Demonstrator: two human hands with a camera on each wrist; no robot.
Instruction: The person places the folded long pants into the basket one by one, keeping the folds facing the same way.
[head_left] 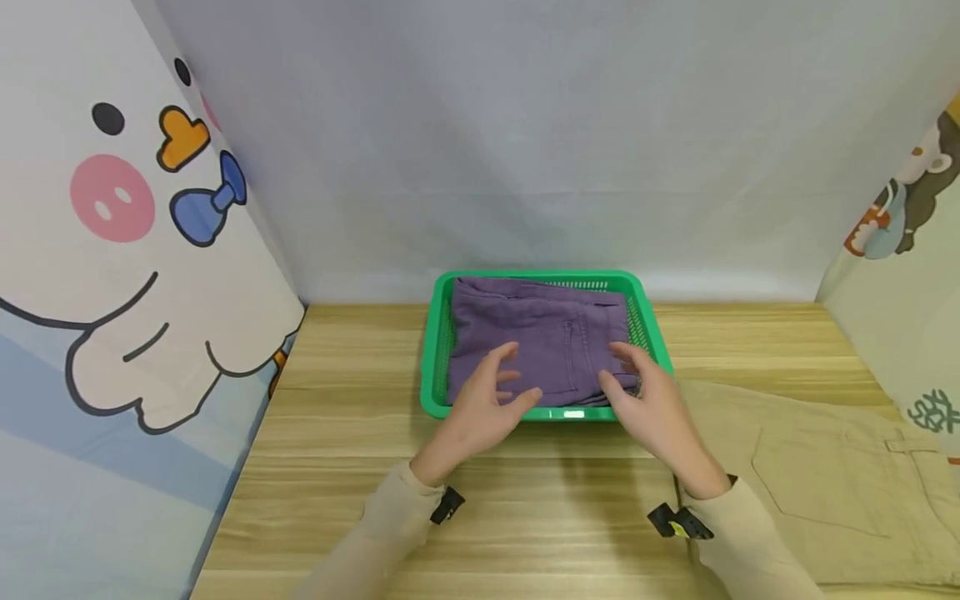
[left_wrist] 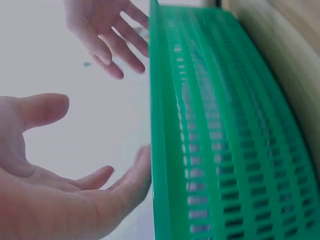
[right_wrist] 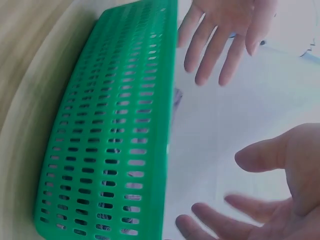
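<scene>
A folded purple garment [head_left: 525, 342], probably trousers by its pocket seam, lies inside a green plastic basket [head_left: 432, 367]. Over the front left of the basket hovers my left hand [head_left: 483, 408], fingers spread and loosely bent, holding nothing. My right hand [head_left: 651, 408] is above the front right corner, thumb and fingers apart, likewise holding nothing. Both wrist views show the slotted basket wall [left_wrist: 210, 130] beside the hands. In the right wrist view, a sliver of the purple cloth [right_wrist: 177, 100] shows above the rim.
Beige trousers [head_left: 825, 492] with a pocket lie flat on the wooden table [head_left: 337, 433] at the right, partly under my right forearm. A pale curtain [head_left: 525, 150] hangs behind the table, and a cartoon-printed cloth [head_left: 45, 233] hangs on the left.
</scene>
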